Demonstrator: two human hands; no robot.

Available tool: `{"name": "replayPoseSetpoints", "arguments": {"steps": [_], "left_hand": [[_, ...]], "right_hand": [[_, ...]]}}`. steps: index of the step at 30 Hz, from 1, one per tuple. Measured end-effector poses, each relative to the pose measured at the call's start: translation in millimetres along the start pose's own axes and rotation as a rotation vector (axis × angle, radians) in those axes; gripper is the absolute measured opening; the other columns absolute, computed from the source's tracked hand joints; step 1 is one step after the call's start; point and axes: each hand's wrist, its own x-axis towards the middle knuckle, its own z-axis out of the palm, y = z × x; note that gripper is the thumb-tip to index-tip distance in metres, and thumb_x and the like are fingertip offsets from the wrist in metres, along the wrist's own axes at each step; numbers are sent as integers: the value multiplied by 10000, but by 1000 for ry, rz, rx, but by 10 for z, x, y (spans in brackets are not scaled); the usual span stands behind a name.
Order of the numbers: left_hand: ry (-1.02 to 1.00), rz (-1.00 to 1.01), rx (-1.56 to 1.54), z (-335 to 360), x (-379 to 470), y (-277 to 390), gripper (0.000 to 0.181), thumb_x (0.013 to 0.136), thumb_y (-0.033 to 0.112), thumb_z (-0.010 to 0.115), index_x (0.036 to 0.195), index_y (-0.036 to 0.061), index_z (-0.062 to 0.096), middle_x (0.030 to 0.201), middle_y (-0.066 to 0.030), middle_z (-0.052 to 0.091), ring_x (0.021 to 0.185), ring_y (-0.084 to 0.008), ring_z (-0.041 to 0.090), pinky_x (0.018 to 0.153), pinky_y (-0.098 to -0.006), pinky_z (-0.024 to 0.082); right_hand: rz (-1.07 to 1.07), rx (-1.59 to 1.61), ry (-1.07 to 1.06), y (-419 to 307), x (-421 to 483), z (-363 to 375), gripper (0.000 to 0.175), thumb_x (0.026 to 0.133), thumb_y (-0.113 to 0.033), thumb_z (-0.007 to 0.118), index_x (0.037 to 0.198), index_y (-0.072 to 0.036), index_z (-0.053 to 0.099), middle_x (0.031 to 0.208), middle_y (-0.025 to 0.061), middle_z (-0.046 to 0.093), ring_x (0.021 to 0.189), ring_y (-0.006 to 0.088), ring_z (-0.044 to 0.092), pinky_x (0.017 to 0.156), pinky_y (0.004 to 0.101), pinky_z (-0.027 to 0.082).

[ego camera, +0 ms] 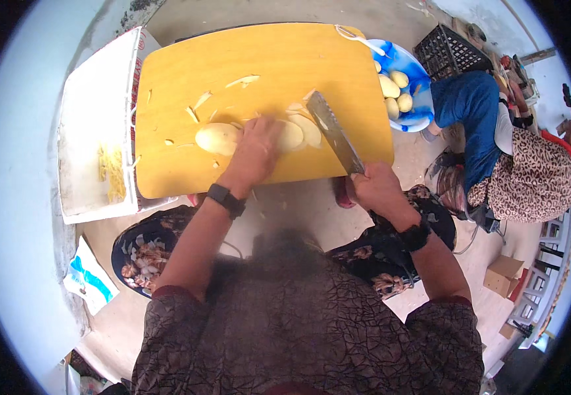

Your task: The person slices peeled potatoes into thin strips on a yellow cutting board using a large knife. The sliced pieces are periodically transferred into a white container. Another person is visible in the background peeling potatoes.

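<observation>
My right hand (378, 190) grips the handle of a cleaver (333, 131), whose wide blade tilts up and left over a yellow wooden board (265, 54). Blurred by motion, my left hand (258, 150) rests palm-down on the board between a peeled potato (216, 138) and overlapping potato slices (305, 130). Its fingertips are unclear, and part of what lies under it is hidden. The blade stands just right of the slices, apart from my left hand. Thin potato scraps (202, 99) are scattered across the board's left half.
A white foam box (93, 98) with yellow shreds (111, 173) adjoins the board's left edge. A blue-and-white basin (416, 106) with several peeled potatoes (389, 86) stands right, beside a seated person (478, 108). A white-handled peeler (362, 40) lies over the board's far-right corner.
</observation>
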Motion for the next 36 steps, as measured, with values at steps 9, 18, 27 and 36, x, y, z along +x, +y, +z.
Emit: {"name": "replayPoseSetpoints", "arguments": {"steps": [9, 18, 27, 36], "left_hand": [[27, 92, -91, 51, -75, 109, 546, 693, -10, 650, 1228, 24, 543, 1234, -178, 528, 1172, -377, 481, 1031, -443, 396], [15, 77, -69, -55, -1, 80, 602, 718, 57, 725, 1273, 50, 494, 1297, -193, 500, 1268, -388, 427, 1110, -449, 330], [34, 10, -215, 92, -52, 39, 565, 718, 7, 695, 1244, 27, 491, 1206, -206, 521, 1131, -414, 488, 1011, -442, 403], [8, 56, -114, -43, 46, 100, 678, 692, 84, 749, 1316, 75, 485, 1380, -169, 447, 1317, -391, 378, 1096, -483, 316]], "right_hand": [[-63, -100, -83, -93, 109, 28, 238, 820, -165, 564, 912, 43, 635, 828, 295, 626, 855, 476, 612, 777, 501, 483], [52, -3, -172, -204, 147, -106, 232, 818, -153, 562, 920, 41, 639, 812, 299, 624, 845, 465, 622, 761, 494, 490], [-164, -63, -34, 9, 207, 91, 257, 784, -178, 544, 773, 49, 664, 644, 263, 610, 690, 436, 645, 704, 499, 511], [-118, -72, -18, -133, 223, 25, 268, 816, -181, 523, 748, 48, 644, 586, 235, 597, 641, 407, 648, 684, 499, 509]]}}
